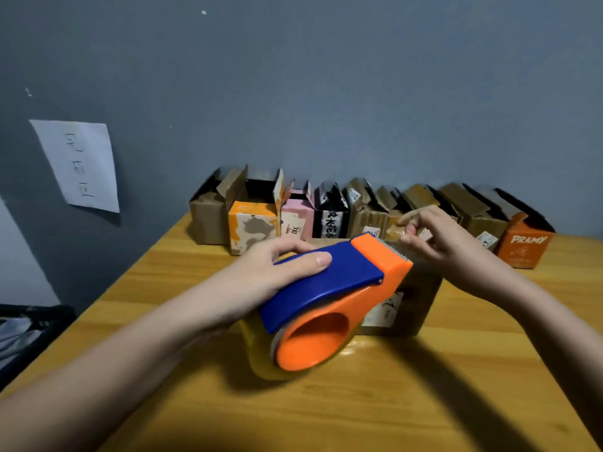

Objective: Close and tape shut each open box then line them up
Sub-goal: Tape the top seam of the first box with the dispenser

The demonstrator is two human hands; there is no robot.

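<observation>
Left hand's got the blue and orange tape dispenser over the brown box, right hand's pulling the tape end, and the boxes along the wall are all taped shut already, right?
Not quite: in the head view the boxes along the wall stand open, flaps up. The rest holds.

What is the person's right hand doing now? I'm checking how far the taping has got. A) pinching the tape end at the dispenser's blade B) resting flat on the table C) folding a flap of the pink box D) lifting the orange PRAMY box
A: the right hand pinches the tape end just past the serrated blade of the tape dispenser, which the left hand grips over the brown box.
</observation>
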